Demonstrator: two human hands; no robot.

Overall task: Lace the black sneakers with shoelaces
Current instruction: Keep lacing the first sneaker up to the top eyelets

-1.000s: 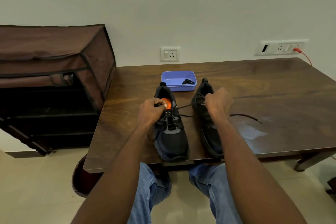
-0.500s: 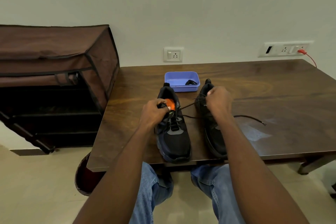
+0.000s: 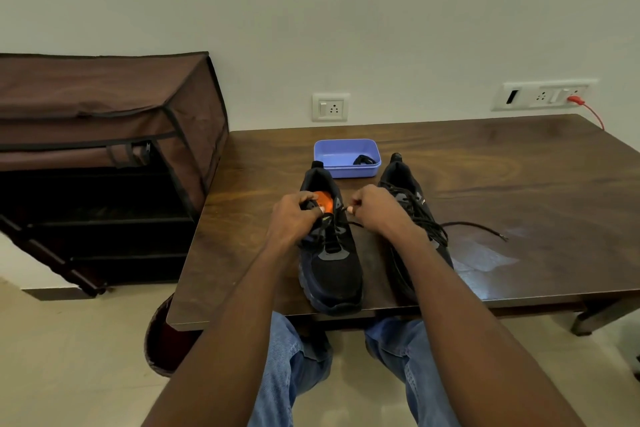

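Two black sneakers stand side by side near the front edge of the dark wooden table point(image 3: 519, 184). The left sneaker point(image 3: 332, 270) has an orange tongue lining; my left hand point(image 3: 294, 215) grips its collar and tongue. My right hand point(image 3: 377, 208) pinches the tip of a black shoelace point(image 3: 346, 209) right beside that sneaker's upper eyelets. The right sneaker point(image 3: 415, 204) is laced, partly hidden by my right forearm, and its loose lace end point(image 3: 478, 227) trails to the right across the table.
A blue plastic tray point(image 3: 332, 154) with a small black item point(image 3: 363, 160) stands behind the shoes. A brown fabric shoe rack point(image 3: 104, 149) stands left of the table. Wall sockets and a red cable point(image 3: 588, 111) are behind. My knees are under the table's front edge.
My right hand has moved left from above the right sneaker to the left sneaker's eyelets, carrying the lace tip. My left hand stays on the left sneaker.
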